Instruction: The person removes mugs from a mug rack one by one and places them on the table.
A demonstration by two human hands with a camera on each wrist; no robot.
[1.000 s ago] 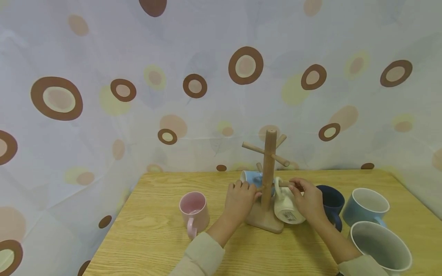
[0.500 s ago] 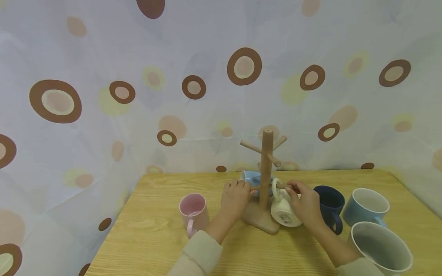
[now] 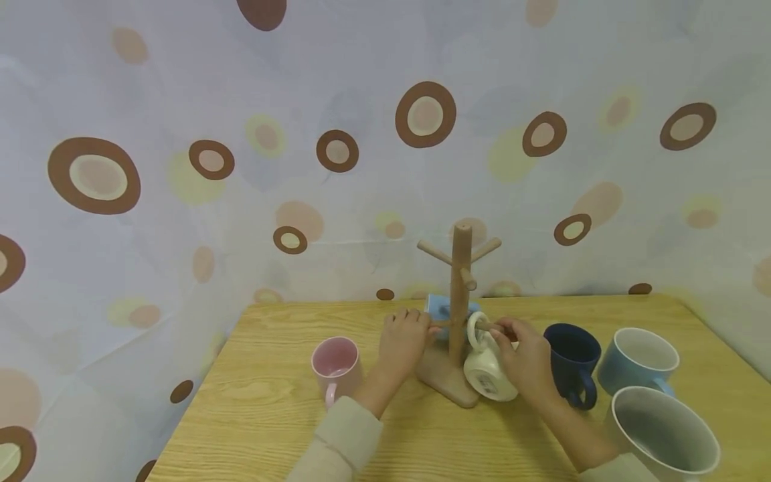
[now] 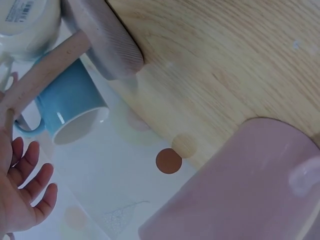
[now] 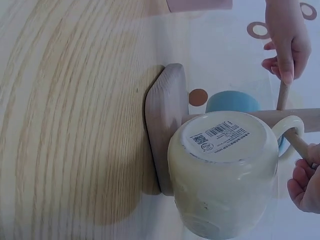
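A wooden mug tree (image 3: 461,268) stands mid-table. My left hand (image 3: 402,343) pinches the tip of its lower left peg (image 5: 283,96). On the other side my right hand (image 3: 525,358) pinches the end of the lower right peg (image 3: 488,327). From that right peg a cream mug (image 3: 490,376) hangs by its handle, tilted, with its labelled bottom (image 5: 225,136) facing the person. A light blue mug (image 4: 75,102) hangs behind the post, partly hidden in the head view. The upper pegs (image 3: 435,252) bear no mugs.
Left of the mug tree is a pink mug (image 3: 337,368). To the right stand a dark blue mug (image 3: 572,361), a blue mug with a pale inside (image 3: 626,368) and a large pale-rimmed mug (image 3: 662,428). A patterned cloth (image 3: 361,201) hangs behind the wooden table (image 3: 259,402).
The mug tree has turned: its front upper peg swung left to point at the person. The base and cream mug shifted left and nearer. Both hands moved slightly left, keeping hold of the pegs.
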